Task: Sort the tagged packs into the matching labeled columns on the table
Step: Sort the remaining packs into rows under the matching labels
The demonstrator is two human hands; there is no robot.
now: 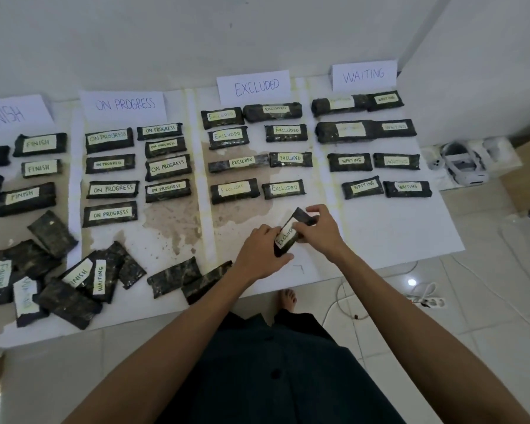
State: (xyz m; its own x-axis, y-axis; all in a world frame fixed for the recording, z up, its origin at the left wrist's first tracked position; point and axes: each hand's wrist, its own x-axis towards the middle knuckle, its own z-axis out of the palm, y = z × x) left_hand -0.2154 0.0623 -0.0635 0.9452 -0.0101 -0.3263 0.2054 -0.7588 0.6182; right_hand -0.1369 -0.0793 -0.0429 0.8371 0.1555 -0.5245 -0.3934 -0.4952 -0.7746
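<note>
A dark pack tagged EXCLUDED [288,232] is held tilted above the near end of the EXCLUDED column. My left hand [262,254] grips its lower end and my right hand [320,229] grips its upper end. Column signs read FINISH [6,114], ON PROGRESS [125,104], EXCLUDED [256,86] and WAITING [363,75], each with rows of tagged packs below. A loose pile of unsorted packs [62,276] lies at the near left, some face down, some showing FINISH or WAITING tags. Two more face-down packs [187,278] lie near the front edge.
The white sheet [395,237] has brown stains in its middle. A white headset and controller [462,163] sit on the floor at the right. Cables and a power strip [426,299] lie on the tiles near my bare foot [286,299].
</note>
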